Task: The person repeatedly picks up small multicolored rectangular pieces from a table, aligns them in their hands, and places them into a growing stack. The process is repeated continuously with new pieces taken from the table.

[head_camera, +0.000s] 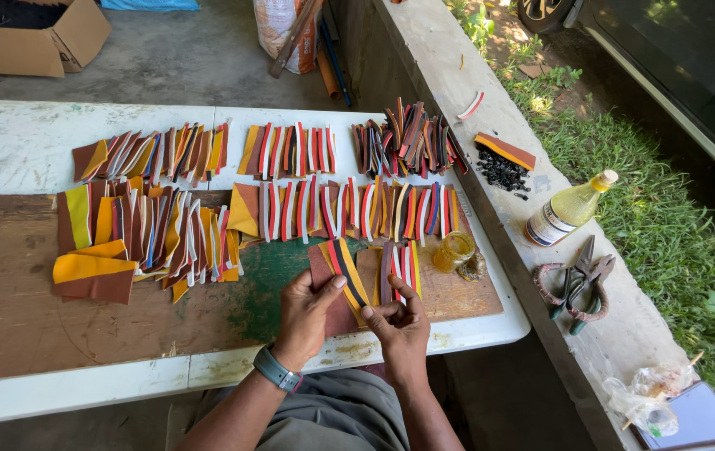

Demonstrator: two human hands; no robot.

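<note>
Both hands work at the table's [7, 142] near edge: the left hand [306, 315] pinches a fan of coloured strips [342, 269] with thumb on top, while the right hand [399, 327] grips their lower ends. Just right stands a small yellow jar [453, 250]; more strips [157, 225] lie in rows behind.

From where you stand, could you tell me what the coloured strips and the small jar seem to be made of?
The strips in the left hand look like matte leather or rubbery sheet: flat, dull, cleanly cut edges; I cannot tell which. The small jar looks like clear yellowish glass or plastic, see-through and glossy.
</note>
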